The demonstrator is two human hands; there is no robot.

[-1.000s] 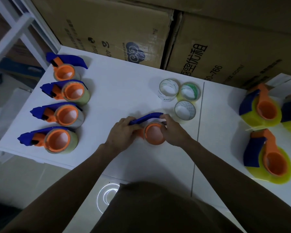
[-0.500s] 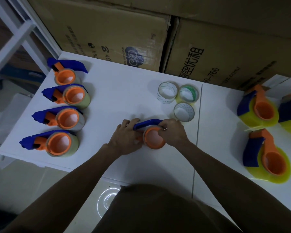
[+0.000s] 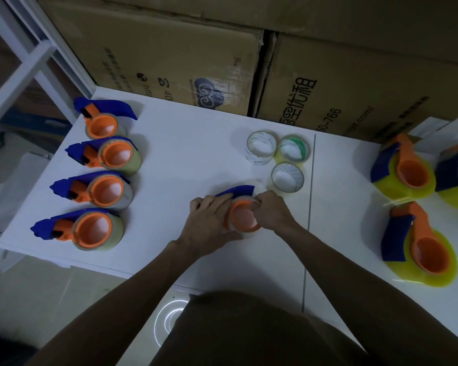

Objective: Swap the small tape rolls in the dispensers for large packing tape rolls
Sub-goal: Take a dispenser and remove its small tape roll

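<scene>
Your right hand [image 3: 271, 211] has curled tighter onto the clear small roll [image 3: 245, 232] on the dispenser [image 3: 242, 204] at mid-table, while your left hand [image 3: 209, 223] grips its blue plastic handle, knuckles up, forearms converging.

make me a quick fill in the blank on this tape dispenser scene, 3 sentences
1. Both hands grip the dispenser at the table's ____ edge.
2. The row of dispensers on the left numbers ____.
3. The loose small tape rolls beyond the hands number ____.

Missing words: near; four; three
</scene>
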